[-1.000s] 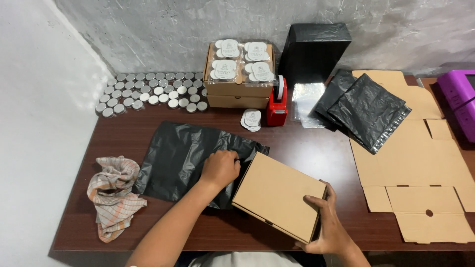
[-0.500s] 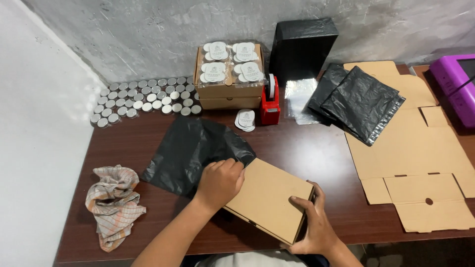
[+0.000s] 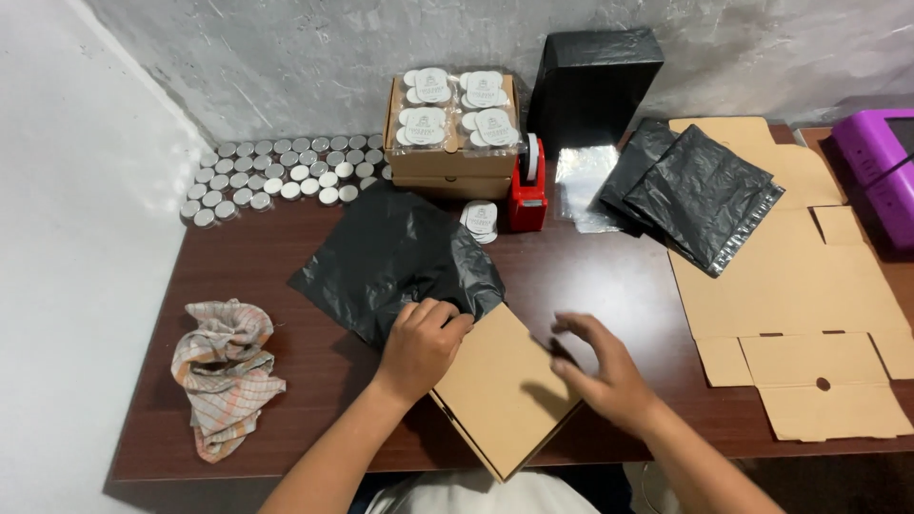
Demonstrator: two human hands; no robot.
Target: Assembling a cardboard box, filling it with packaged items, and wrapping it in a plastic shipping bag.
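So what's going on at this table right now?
A person is working a flat cardboard box into a black plastic bag on a dark wooden table. The left hand grips the bag's edge at the box's corner. The right hand hovers open over the box's right edge. A crumpled checked cloth lies to the left, flat cardboard blanks to the right.
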